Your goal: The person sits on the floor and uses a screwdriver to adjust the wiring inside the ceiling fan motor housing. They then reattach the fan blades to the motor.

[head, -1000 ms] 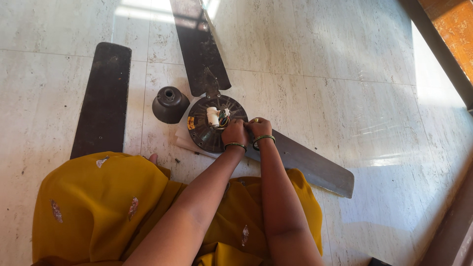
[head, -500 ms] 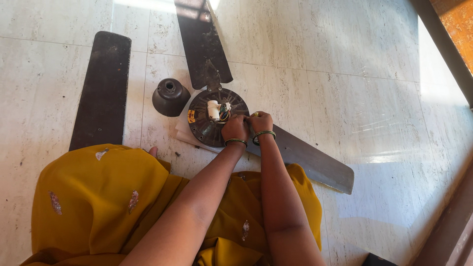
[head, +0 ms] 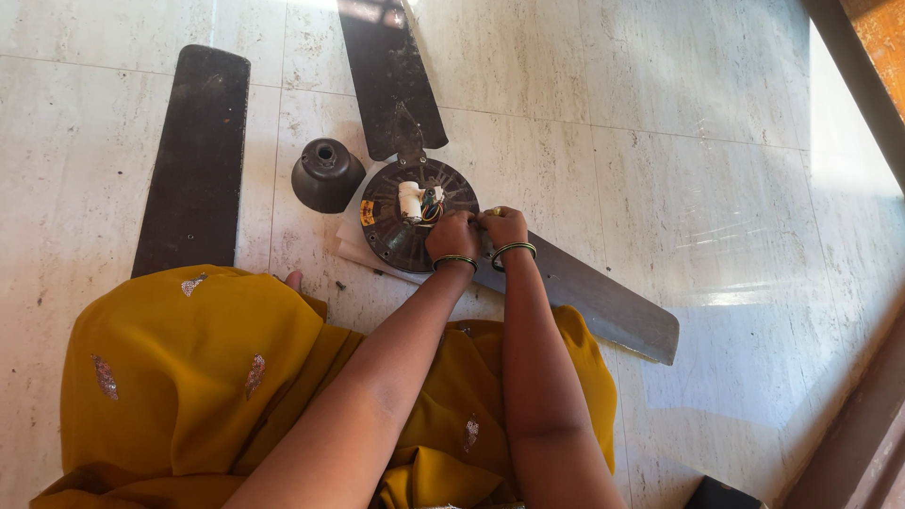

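A dark ceiling fan motor hub (head: 401,236) lies on the floor with a white part and coloured wires at its centre. One blade (head: 391,75) runs away from it and another blade (head: 603,306) runs to the right. My left hand (head: 452,236) is curled on the hub's near right rim. Touching it, my right hand (head: 504,226) is closed where the right blade meets the hub. A small yellowish object (head: 495,211) shows at its fingers; its kind is unclear. Both wrists wear bangles.
A loose dark blade (head: 193,160) lies on the left, and a dark bell-shaped fan cover (head: 326,174) stands beside the hub. White paper (head: 353,247) lies under the hub. My yellow garment (head: 189,377) covers my lap. A wooden frame (head: 877,75) runs along the right.
Both hands stay together at the hub's near right edge with only small shifts. The view has moved slightly.
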